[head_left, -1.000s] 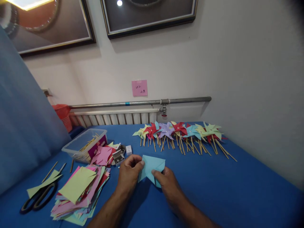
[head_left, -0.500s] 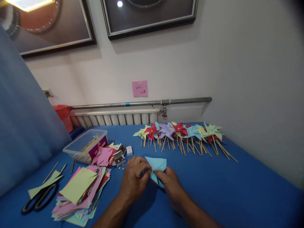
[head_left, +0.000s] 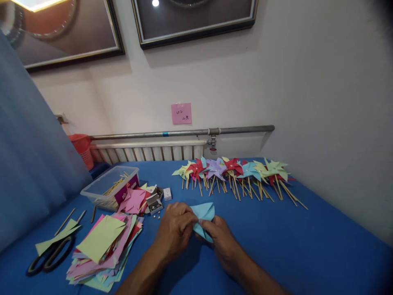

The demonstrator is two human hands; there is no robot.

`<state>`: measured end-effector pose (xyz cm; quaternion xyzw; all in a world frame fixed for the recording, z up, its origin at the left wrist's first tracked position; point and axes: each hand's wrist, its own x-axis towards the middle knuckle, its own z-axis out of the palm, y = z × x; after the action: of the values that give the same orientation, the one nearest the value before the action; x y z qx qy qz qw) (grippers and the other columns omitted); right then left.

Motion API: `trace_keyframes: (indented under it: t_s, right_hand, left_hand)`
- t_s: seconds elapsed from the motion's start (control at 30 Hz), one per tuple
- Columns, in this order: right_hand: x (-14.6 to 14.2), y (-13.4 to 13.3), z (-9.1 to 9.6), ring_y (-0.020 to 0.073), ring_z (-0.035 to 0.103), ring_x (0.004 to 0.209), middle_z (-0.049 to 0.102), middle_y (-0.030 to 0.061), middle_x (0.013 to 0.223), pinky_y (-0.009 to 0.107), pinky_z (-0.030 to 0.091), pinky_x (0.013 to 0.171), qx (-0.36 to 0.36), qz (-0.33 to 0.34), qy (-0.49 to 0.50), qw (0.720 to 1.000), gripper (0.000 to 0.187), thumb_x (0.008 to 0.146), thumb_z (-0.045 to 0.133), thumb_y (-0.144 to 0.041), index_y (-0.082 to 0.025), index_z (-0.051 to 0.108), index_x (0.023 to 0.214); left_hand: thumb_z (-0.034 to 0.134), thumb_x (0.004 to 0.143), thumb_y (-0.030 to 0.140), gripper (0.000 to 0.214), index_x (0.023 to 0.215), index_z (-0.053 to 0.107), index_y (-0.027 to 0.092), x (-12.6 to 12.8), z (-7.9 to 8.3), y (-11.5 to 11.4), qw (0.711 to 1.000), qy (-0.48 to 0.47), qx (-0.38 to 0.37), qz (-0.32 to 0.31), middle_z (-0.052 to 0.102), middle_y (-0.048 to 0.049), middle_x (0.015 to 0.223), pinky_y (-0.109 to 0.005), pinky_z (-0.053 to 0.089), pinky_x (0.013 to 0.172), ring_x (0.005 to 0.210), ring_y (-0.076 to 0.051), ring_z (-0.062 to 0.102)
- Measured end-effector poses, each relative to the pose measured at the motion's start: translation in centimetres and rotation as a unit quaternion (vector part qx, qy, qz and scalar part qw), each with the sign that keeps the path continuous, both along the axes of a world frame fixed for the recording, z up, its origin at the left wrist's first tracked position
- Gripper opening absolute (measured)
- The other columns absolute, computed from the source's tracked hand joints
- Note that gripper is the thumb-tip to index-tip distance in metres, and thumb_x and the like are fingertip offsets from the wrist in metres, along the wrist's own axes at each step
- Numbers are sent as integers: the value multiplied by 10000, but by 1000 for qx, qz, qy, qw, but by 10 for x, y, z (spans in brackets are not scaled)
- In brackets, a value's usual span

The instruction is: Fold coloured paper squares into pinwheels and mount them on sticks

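A light blue paper pinwheel (head_left: 205,210), with blades folded toward its middle, is held between both hands above the blue table cover (head_left: 260,254). My left hand (head_left: 177,223) pinches at the paper's left side and centre. From the right, my right hand (head_left: 218,233) grips it, the thumb pressed near the centre. A small shiny spot shows by the thumb tip; it may be a pin. Close to my left hand stands a small open box of thumbtacks (head_left: 154,205), with a few loose tacks beside it. My fingers hide the underside of the paper.
Finished pinwheels on sticks (head_left: 233,169) lie in a row at the back. On the left are a paper stack (head_left: 101,246), scissors (head_left: 57,254) under a green paper piece, a clear plastic box (head_left: 92,194) of sticks and pink cut paper (head_left: 133,200). A radiator (head_left: 147,153) lines the wall.
The blue paper's top blade has turned and curled in further. My left fingers have shifted slightly right toward the centre. The right hand stays nearly in place.
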<state>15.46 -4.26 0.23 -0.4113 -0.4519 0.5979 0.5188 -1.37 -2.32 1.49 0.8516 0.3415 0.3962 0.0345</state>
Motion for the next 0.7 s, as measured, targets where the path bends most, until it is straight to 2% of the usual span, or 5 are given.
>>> trace_keyframes:
  t_s: [0.3,0.47,0.6,0.67,0.7]
  right_hand:
    - [2,-2,4,182,585,708,687,14,753,311,490,727,-14,12,64,998,345,798,799,-537,-202,723,839]
    - [3,2,-2,179,600,706,719,21,771,307,489,724,-9,10,50,999,285,772,799,-458,-189,754,856]
    - [6,11,-12,186,621,681,755,31,776,308,496,697,-13,-22,5,1000,287,734,781,-426,-180,780,882]
    - [8,17,-17,194,631,659,759,36,748,309,502,669,-12,-36,-26,999,277,731,765,-424,-179,780,859]
    - [9,19,-19,199,635,654,762,40,740,309,501,654,-9,-41,-43,998,274,737,754,-424,-178,782,853]
  left_hand:
    - [497,1033,156,289,887,742,203,2,0,1,996,40,75,24,713,-50,882,-370,352,767,814,-206,589]
    - [493,1006,127,300,915,764,218,3,-2,0,996,36,78,23,725,-60,899,-377,368,780,833,-216,603]
    - [507,991,170,269,960,771,211,2,3,-3,998,-53,-7,21,736,-70,940,-372,426,819,887,-223,644]
    - [539,978,240,231,930,761,200,0,8,-2,984,-135,-100,50,735,-66,918,-360,462,820,891,-225,663]
    - [567,961,287,214,902,753,197,-1,10,0,968,-182,-157,72,729,-57,882,-349,474,799,864,-222,667]
